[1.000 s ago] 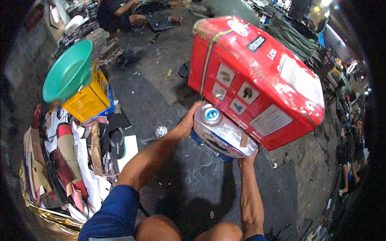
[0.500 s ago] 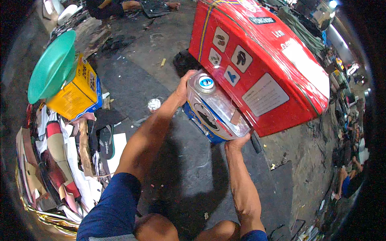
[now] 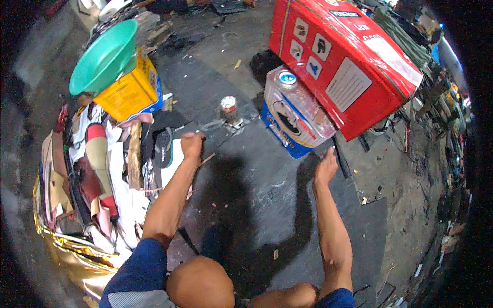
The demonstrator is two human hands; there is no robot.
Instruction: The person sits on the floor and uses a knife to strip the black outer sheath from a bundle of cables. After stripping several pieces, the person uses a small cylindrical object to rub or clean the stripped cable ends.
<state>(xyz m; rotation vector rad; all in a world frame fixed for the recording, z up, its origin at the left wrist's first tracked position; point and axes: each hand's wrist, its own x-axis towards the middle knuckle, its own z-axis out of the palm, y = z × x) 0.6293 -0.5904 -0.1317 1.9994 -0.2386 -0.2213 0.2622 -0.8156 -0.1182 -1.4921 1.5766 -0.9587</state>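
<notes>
While the right hand (image 3: 326,168) hovers nearby, the can (image 3: 297,114) stands capped.

Colours and patterns around the clock face. At 1 to 2 o'clock, the large tin (image 3: 340,47) is red, its side bearing four white squares with dark or blue motifs and a white label with lines of print. At 2 o'clock, the can (image 3: 302,119) is silver above, white with a black-and-white oval and red marks along the middle, and blue below; its cap (image 3: 287,78) is blue and white. At 10 o'clock, the basin (image 3: 109,60) is uniformly green; the box-shaped tin (image 3: 126,92) is yellow with a blue lower band. At 8 o'clock, the foil (image 3: 84,262) is glossy gold. At 7 o'clock, the sleeve (image 3: 139,274) is navy.
</notes>
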